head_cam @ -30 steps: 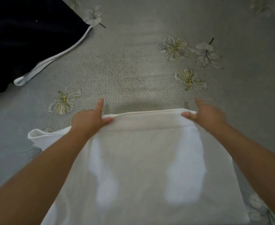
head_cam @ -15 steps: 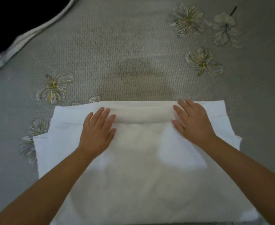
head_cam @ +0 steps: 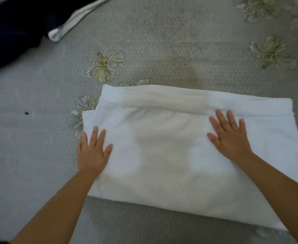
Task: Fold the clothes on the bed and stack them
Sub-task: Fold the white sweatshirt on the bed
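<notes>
Left hand [head_cam: 91, 152]: lying flat, fingers spread, on white garment's [head_cam: 162, 155] left edge.
Right hand [head_cam: 230, 138]: pressing flat, fingers spread, holding nothing.

Folded garment [head_cam: 171, 155] on bed [head_cam: 162, 41]; dark garment [head_cam: 12, 32] far-left.

Dim, soft light; blurred edges

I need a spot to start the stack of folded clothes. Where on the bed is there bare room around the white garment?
Bare bedspread lies beyond the white garment, between the dark garment at far left and the printed flowers at far right. The strip left of the left hand is also free. Both hands, the right hand too, rest flat on the garment.
</notes>
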The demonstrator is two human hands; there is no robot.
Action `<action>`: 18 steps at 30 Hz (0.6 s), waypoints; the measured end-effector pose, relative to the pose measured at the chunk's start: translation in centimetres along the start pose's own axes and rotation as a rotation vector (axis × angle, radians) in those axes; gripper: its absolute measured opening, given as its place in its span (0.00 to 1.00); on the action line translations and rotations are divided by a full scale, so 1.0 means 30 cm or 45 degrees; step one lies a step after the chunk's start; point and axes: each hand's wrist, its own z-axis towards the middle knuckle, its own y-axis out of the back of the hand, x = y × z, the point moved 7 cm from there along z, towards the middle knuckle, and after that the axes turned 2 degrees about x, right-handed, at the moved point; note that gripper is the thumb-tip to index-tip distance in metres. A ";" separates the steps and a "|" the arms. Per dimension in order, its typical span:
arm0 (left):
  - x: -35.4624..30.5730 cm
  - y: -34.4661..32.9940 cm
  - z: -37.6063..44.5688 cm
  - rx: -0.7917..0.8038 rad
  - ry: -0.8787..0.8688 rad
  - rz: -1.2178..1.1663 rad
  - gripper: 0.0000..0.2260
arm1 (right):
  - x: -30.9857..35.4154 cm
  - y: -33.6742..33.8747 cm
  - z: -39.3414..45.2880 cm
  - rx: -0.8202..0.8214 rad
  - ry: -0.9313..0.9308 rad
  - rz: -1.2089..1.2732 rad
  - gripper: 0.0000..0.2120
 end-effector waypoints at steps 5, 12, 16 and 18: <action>-0.014 0.016 -0.004 -0.089 -0.030 0.037 0.24 | 0.032 -0.033 -0.060 0.089 -0.174 0.030 0.31; -0.272 0.046 -0.170 -0.136 -0.577 -0.018 0.35 | -0.085 -0.046 -0.304 0.080 -0.413 0.070 0.29; -0.171 -0.111 -0.269 0.219 -0.306 0.140 0.50 | -0.175 -0.107 -0.546 0.079 -0.511 0.190 0.39; -0.104 -0.163 -0.309 0.291 -0.224 0.206 0.52 | -0.185 -0.174 -0.638 0.146 -0.529 0.198 0.42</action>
